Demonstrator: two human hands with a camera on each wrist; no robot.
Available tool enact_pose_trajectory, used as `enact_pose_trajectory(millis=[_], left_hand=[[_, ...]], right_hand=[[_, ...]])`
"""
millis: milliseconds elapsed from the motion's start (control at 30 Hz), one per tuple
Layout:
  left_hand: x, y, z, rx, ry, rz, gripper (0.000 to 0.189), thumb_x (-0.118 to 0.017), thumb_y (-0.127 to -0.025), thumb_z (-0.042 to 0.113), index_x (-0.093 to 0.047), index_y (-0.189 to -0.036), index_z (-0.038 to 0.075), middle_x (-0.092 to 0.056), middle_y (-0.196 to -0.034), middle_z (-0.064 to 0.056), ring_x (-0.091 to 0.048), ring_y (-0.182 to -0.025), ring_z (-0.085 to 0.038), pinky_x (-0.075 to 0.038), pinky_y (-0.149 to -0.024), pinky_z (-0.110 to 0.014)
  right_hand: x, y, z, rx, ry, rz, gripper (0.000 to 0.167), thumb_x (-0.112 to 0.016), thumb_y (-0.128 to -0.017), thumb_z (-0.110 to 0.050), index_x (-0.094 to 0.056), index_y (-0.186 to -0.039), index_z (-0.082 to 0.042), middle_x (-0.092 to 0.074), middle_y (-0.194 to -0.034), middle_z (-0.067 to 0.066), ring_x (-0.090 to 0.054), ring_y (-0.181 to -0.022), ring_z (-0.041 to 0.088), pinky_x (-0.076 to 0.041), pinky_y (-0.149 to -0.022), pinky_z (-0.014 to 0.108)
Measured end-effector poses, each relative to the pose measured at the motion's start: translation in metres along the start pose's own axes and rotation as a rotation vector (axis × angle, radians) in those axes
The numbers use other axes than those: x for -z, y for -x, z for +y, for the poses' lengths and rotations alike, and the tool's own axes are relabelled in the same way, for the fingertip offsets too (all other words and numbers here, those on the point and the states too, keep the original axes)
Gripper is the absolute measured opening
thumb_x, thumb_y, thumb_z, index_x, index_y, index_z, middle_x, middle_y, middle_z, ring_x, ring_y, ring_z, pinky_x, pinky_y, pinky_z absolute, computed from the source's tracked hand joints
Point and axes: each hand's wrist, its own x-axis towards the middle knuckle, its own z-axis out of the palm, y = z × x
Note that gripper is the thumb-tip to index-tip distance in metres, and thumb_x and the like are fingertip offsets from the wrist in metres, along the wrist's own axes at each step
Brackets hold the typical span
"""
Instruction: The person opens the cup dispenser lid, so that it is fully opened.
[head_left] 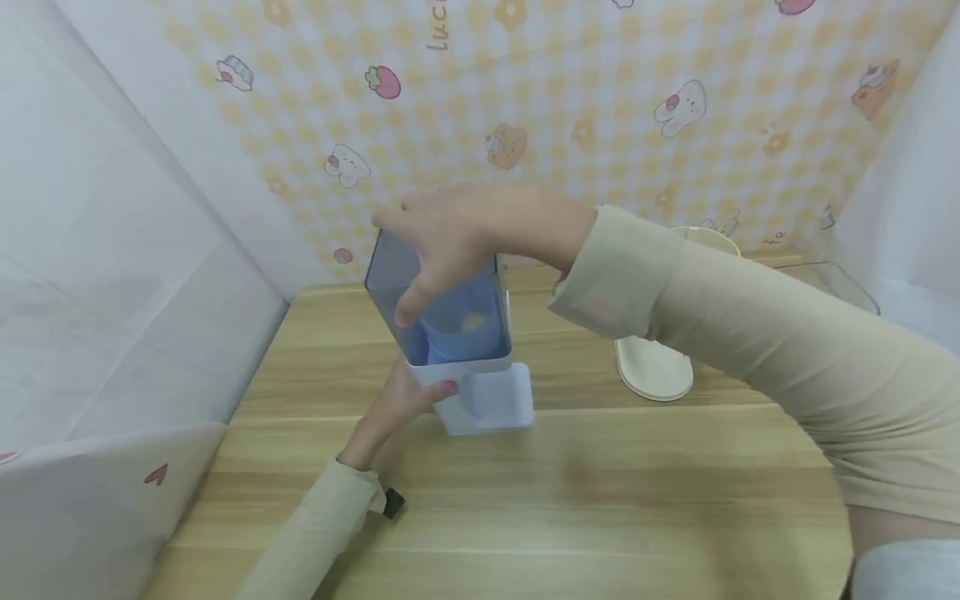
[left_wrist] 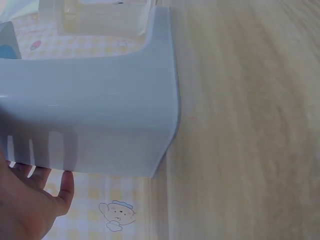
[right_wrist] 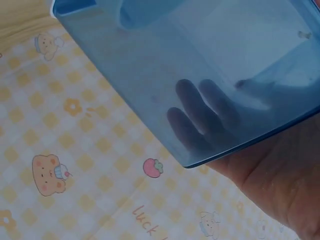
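A dispenser stands on the table, with a translucent blue tank (head_left: 465, 329) above a pale base (head_left: 498, 400). My right hand (head_left: 453, 229) spans the tank's upper end, thumb on the near side and fingers over the far side. In the right wrist view, fingers (right_wrist: 192, 115) show darkly through the tank wall. Lower down, my left hand (head_left: 405, 392) grips the left side of the base, its thumb in front. The left wrist view has the smooth base (left_wrist: 100, 110) close up, with the left fingers at its edge. A small yellowish patch shows within the tank.
Right of the dispenser stands a cream-coloured item with a rounded foot (head_left: 654, 371), partly behind my right sleeve (head_left: 720, 317). A clear container (head_left: 836, 287) is at the far right. The wooden table (head_left: 570, 508) meets a patterned backdrop (head_left: 570, 92) and a white left wall (head_left: 90, 250).
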Motion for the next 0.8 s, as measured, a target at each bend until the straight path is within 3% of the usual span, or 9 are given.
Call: enact_pose_trajectory(millis=[133, 267, 400, 533, 667, 700, 800], left_hand=[[0.008, 0.006, 0.002, 0.019, -0.012, 0.038, 0.093, -0.08, -0.074, 0.062, -0.042, -0.138, 0.006, -0.059, -0.123, -0.009, -0.056, -0.109, -0.012, -0.046, -0.093, -0.023], [0.003, 0.013, -0.001, 0.023, 0.03, 0.023, 0.093, -0.08, -0.075, 0.06, -0.042, -0.138, 0.005, -0.059, -0.123, -0.001, -0.057, -0.11, -0.013, -0.047, -0.094, -0.025], [-0.006, 0.016, 0.0, 0.0, 0.091, 0.04, 0.092, -0.08, -0.075, 0.06, -0.041, -0.138, 0.005, -0.059, -0.121, 0.003, -0.059, -0.108, -0.011, -0.05, -0.091, -0.024], [-0.005, 0.01, 0.004, -0.027, 0.136, 0.067, 0.099, -0.086, -0.073, 0.049, -0.03, -0.148, 0.015, -0.055, -0.126, -0.001, -0.057, -0.109, -0.015, -0.051, -0.091, -0.024], [-0.002, 0.004, 0.005, -0.023, 0.127, 0.052, 0.11, -0.089, -0.071, 0.039, -0.02, -0.155, 0.022, -0.051, -0.133, -0.004, -0.054, -0.115, -0.019, -0.048, -0.096, -0.025], [-0.001, 0.004, 0.004, -0.019, 0.127, 0.054, 0.113, -0.089, -0.07, 0.045, -0.02, -0.156, 0.022, -0.05, -0.134, -0.004, -0.054, -0.115, -0.019, -0.047, -0.096, -0.025], [0.001, 0.005, 0.006, -0.005, 0.143, 0.075, 0.116, -0.091, -0.067, 0.043, -0.02, -0.156, 0.022, -0.05, -0.134, -0.002, -0.054, -0.115, -0.016, -0.047, -0.098, -0.023]], right_hand=[[0.002, -0.003, -0.005, 0.024, 0.026, 0.05, 0.114, -0.059, -0.075, -0.081, -0.014, -0.16, -0.019, -0.033, -0.16, 0.006, -0.038, -0.143, 0.024, -0.038, -0.114, 0.044], [-0.002, -0.001, -0.005, 0.019, 0.079, 0.059, 0.116, -0.054, -0.073, -0.087, -0.015, -0.16, -0.022, -0.036, -0.159, 0.004, -0.04, -0.141, 0.025, -0.041, -0.111, 0.045], [0.0, 0.016, 0.005, -0.003, 0.01, 0.145, 0.117, -0.053, -0.072, -0.088, -0.013, -0.161, -0.023, -0.034, -0.16, 0.002, -0.038, -0.143, 0.026, -0.039, -0.111, 0.049], [0.019, 0.045, 0.014, -0.027, -0.072, 0.244, 0.118, -0.054, -0.074, -0.087, -0.009, -0.161, -0.022, -0.028, -0.163, 0.0, -0.032, -0.147, 0.025, -0.03, -0.118, 0.051], [0.031, 0.059, 0.013, -0.047, -0.096, 0.227, 0.117, -0.054, -0.075, -0.085, -0.008, -0.161, -0.021, -0.025, -0.164, 0.0, -0.031, -0.147, 0.024, -0.028, -0.119, 0.05], [0.031, 0.06, 0.013, -0.059, -0.111, 0.217, 0.117, -0.055, -0.075, -0.085, -0.008, -0.161, -0.022, -0.027, -0.163, 0.0, -0.032, -0.146, 0.023, -0.03, -0.119, 0.05], [0.033, 0.06, 0.02, -0.094, -0.17, 0.221, 0.114, -0.056, -0.075, -0.084, -0.007, -0.161, -0.028, -0.026, -0.163, -0.003, -0.031, -0.146, 0.02, -0.029, -0.119, 0.049]])
